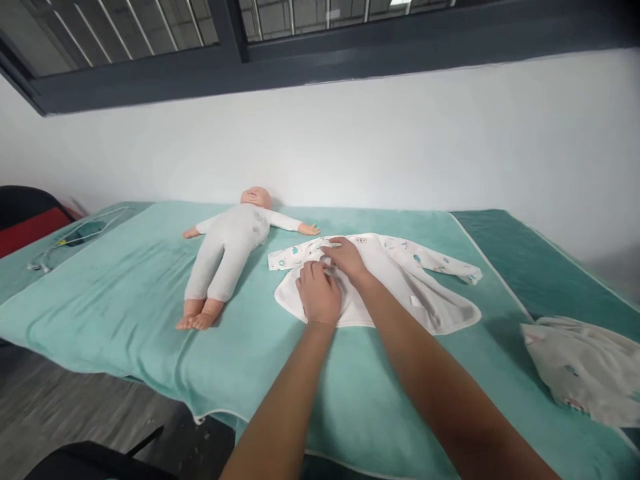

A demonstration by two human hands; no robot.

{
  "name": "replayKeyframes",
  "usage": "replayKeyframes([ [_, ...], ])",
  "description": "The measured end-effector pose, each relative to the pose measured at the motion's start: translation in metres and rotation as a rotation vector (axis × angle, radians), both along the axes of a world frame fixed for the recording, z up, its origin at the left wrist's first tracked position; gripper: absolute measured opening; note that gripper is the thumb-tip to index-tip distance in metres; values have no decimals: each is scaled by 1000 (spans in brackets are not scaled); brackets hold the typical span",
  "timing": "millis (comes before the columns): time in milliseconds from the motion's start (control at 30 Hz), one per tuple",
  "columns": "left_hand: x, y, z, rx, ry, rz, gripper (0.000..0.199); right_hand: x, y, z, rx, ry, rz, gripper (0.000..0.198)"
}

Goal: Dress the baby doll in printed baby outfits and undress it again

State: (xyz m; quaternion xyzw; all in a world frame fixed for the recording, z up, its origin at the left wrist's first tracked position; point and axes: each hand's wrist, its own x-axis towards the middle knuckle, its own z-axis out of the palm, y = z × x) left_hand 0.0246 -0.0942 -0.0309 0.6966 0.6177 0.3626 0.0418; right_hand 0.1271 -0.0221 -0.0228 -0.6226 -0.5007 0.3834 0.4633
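Looking along the green cover [120, 293] from its left end, I first notice a black-and-red chair [30, 230] and a thin pale cord [47, 257] lying in loose bends. Next comes a baby doll [235, 230] in a white suit, on its back, arms flung wide, head toward the wall [380, 147], bare feet toward the near edge. Just past its outstretched hand lies a small white top [417, 287], spread on the cover with its long axis running crosswise, cuff to cuff, and its neckline on the wall side. Its left-side sleeve [285, 259] points at the doll, and that cuff lies to the left of both sets of fingers, with the left hand [319, 293] the nearer. This hand rests on the front panel, fingers bent and close together. The right hand [347, 259] reaches farther in, to the sleeve's shoulder end, its fingers curled and slightly apart. Whether either hand pinches fabric I cannot tell from here. Beyond the right forearm, the right-side sleeve [445, 263] stretches away from both hands, past a small white tag [415, 302]. Farther right, well apart, sits a bunched pale cloth [580, 367].
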Motion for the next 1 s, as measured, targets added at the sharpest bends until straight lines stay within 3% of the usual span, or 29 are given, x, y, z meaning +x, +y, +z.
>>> replayKeyframes([
  [167, 3, 2, -1, -102, 90, -50, 16, 6, -4, 4, 79, 151, 108, 48],
  [267, 4, 2, -1, -110, 143, -57, 14, -1, -3, -1, 152, 50, 208, 43],
  [400, 6, 2, 0, -80, 158, -1, 17, -7, -2, -8, 163, -103, 235, 35],
  [633, 8, 3, 2, -100, 217, 44, 19, -1, -25, -8, 196, -274, 289, 45],
  [733, 8, 3, 2, -77, 219, 19, 17, 19, -36, -3, 205, -305, 323, 48],
  [800, 8, 4, 2, -57, 219, -19, 19, 47, -39, 5, 208, -316, 245, 47],
  [933, 8, 6, 0, -45, 198, -41, 22, 131, -45, 22, 243, -492, -155, 38],
  [1000, 9, 7, -1, -49, 192, -45, 24, 173, -56, 21, 77, -739, -354, 39],
])
